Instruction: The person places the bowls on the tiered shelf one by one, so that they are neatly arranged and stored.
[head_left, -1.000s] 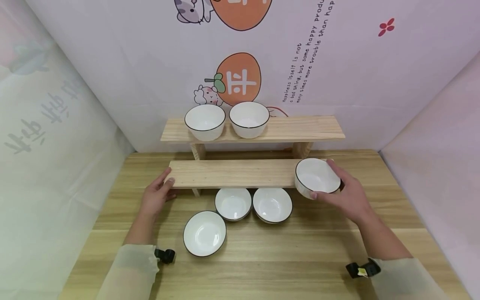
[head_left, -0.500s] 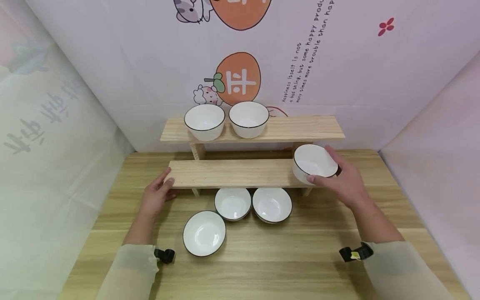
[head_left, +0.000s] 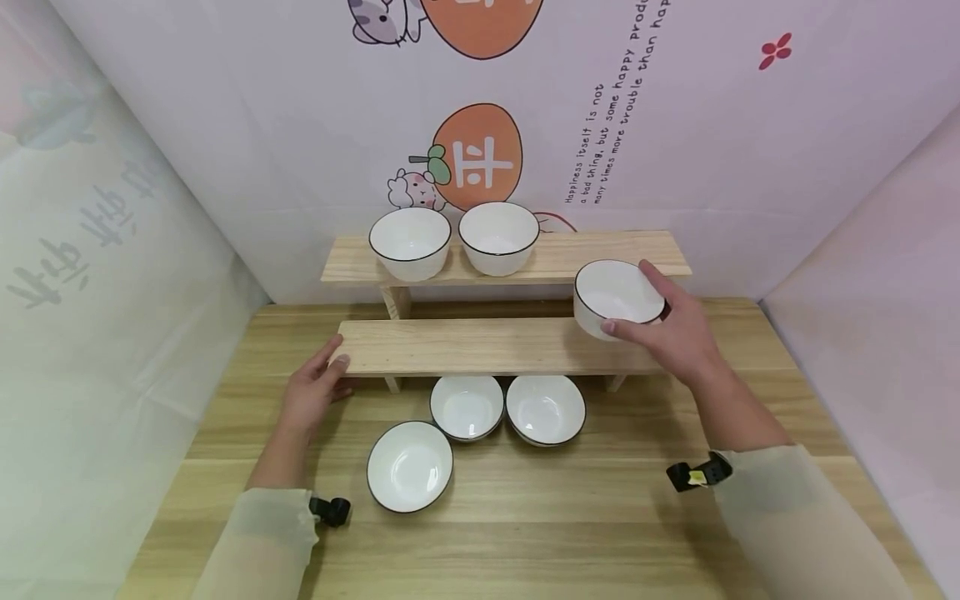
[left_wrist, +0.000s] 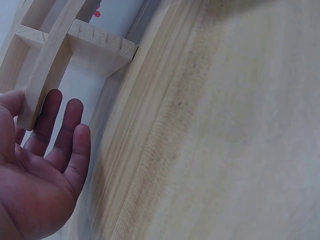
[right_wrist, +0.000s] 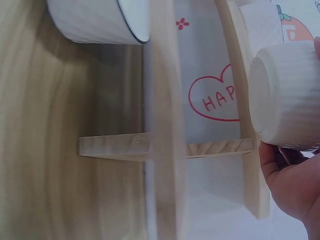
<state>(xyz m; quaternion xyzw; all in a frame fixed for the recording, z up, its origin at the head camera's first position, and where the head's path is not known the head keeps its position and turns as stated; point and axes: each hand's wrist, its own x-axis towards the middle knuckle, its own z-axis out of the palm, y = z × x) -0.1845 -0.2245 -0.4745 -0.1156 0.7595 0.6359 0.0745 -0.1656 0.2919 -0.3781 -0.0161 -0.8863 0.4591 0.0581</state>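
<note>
My right hand (head_left: 678, 333) grips a white bowl (head_left: 619, 292) with a thin dark rim, thumb at the near side and fingers round the far right. In the head view the bowl overlaps the right part of the two-tier wooden shelf; the right wrist view shows the ribbed side of this bowl (right_wrist: 292, 95) beside the upper board. At the left end of the lower board (head_left: 465, 346), my left hand (head_left: 313, 392) pinches the board's end between thumb and fingers. The left wrist view has the left hand (left_wrist: 45, 170) at that end, with some fingers extended below.
Two similar bowls (head_left: 410, 242) (head_left: 498, 237) stand on the left half of the upper board (head_left: 600, 254). On the wooden table (head_left: 525, 533), two bowls (head_left: 467, 407) (head_left: 546, 408) sit by the lower board's front edge, and another bowl (head_left: 409, 467) lies nearer left. Printed cloth walls (head_left: 675, 150) surround the table.
My right hand has carried its bowl up and slightly left, from the right end of the lower board toward the upper board. The left hand has stayed in place.
</note>
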